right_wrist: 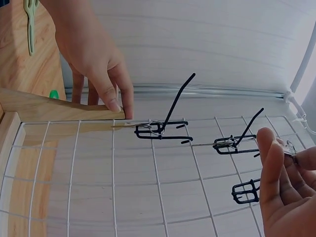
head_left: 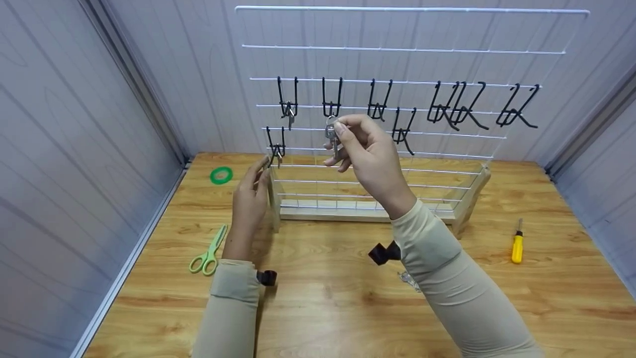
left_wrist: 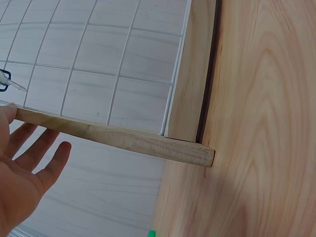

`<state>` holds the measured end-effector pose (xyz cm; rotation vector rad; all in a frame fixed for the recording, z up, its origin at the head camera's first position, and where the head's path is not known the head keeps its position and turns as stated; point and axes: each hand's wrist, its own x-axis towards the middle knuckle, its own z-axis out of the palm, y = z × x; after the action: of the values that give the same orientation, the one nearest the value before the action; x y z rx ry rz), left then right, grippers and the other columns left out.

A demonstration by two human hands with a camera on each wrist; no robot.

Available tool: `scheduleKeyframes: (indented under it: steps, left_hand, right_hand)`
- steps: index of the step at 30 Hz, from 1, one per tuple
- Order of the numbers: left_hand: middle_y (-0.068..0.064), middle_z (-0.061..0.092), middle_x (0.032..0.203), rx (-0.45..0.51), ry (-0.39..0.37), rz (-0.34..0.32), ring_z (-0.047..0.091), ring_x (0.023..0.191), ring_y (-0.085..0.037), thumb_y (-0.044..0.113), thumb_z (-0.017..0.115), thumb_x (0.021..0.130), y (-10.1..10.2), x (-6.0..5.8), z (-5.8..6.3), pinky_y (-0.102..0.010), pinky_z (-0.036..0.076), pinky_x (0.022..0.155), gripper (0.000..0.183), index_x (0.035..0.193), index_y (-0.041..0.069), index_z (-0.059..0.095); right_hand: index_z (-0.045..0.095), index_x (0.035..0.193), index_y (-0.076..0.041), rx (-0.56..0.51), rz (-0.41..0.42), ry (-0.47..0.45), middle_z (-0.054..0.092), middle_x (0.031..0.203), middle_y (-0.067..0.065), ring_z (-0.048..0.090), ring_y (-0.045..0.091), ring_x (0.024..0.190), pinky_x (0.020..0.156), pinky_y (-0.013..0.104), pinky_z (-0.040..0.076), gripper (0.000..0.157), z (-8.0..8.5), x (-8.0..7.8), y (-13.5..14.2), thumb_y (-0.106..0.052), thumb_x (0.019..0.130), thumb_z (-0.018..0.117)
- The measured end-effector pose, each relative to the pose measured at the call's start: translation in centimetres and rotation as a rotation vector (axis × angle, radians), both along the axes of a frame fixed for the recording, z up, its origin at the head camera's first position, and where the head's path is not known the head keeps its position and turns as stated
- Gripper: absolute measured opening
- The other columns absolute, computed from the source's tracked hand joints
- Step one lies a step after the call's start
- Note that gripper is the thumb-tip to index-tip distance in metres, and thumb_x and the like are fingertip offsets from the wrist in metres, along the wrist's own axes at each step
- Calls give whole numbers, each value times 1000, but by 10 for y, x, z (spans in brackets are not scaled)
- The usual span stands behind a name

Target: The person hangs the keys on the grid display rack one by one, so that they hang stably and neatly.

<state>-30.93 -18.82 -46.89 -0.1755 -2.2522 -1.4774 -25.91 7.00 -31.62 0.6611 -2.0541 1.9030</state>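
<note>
My right hand [head_left: 375, 158] pinches a small silver key [head_left: 330, 131] with a ring between thumb and fingers. It is held in front of the white wire grid rack [head_left: 397, 49], just below a black hook [head_left: 331, 105] in the upper row. Thumb and fingertips of my left hand [head_left: 250, 196] hold the rack's left wooden post [left_wrist: 123, 139] near its upper end. Close above that hand, a key [head_left: 279, 158] hangs from a lower black hook [head_left: 276, 147]. Another key [head_left: 291, 117] hangs on the upper-left hook [head_left: 287, 97].
More black hooks [head_left: 464, 112] line the rack to the right. Light green scissors [head_left: 211, 253] and a green tape roll [head_left: 221, 175] lie left on the wooden table [head_left: 318, 313]. A yellow screwdriver [head_left: 517, 248] lies right. Small silver pieces [head_left: 407, 279] show partly behind the right sleeve.
</note>
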Motion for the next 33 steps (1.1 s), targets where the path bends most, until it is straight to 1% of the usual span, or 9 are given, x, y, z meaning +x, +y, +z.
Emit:
scheduleKeyframes:
  steps: [3,10,13,17,20,23,27,30,33]
  left_hand:
    - [-10,62,155,-2,0,1,64,140,-33,23,53,114,0,0,0,-50,59,113,40,153,17,59]
    - [-9,63,154,-13,-1,14,66,137,-32,23,54,114,0,0,0,-51,59,112,40,153,18,60]
    - [-10,64,154,-10,5,13,66,137,-32,24,54,114,0,-1,0,-51,59,112,40,153,18,60]
    - [-10,64,153,-8,17,14,66,137,-32,23,54,114,0,-1,-1,-51,59,111,40,152,16,60]
    - [-11,64,153,-7,21,17,66,137,-33,23,54,114,0,-1,-1,-51,60,111,40,152,15,60]
    - [-11,64,153,-11,17,20,66,137,-34,23,54,114,0,-1,-1,-51,60,111,39,152,16,61]
    - [-9,65,153,-16,15,22,67,136,-33,24,55,114,0,-1,-1,-50,60,110,39,151,18,61]
    - [-9,65,153,-18,19,19,67,137,-33,24,55,114,0,-1,0,-50,61,110,39,151,18,61]
    - [-9,64,154,-16,22,12,66,137,-34,25,54,114,-1,-1,-1,-51,60,110,40,152,17,60]
  right_hand:
    - [66,123,-7,5,0,0,77,97,12,79,26,70,57,30,63,19,1,-1,-1,-20,112,58]
    - [64,122,-1,4,-10,-11,78,96,15,79,25,67,57,33,64,22,1,-5,-1,-19,112,58]
    - [64,121,-2,7,-15,-30,78,97,14,79,24,67,58,35,64,20,1,-5,-1,-18,112,58]
    - [63,121,-5,19,-23,-56,78,101,18,80,26,72,61,33,65,18,2,-5,0,-19,111,61]
    - [62,126,-5,51,-30,-60,77,110,21,80,26,84,70,31,67,22,1,-5,1,-19,109,63]
    - [59,136,-4,92,-24,-57,74,124,19,78,24,102,85,33,68,31,-2,-4,2,-17,109,65]
    - [52,150,-7,158,-19,-62,66,141,13,69,24,126,106,38,60,45,-6,-2,6,-18,108,65]
    - [47,155,-10,195,-18,-83,61,149,10,63,22,135,114,39,54,52,-9,2,10,-21,108,66]
    - [44,158,-11,211,-6,-107,59,151,7,61,22,138,117,40,52,55,-11,7,15,-24,108,65]
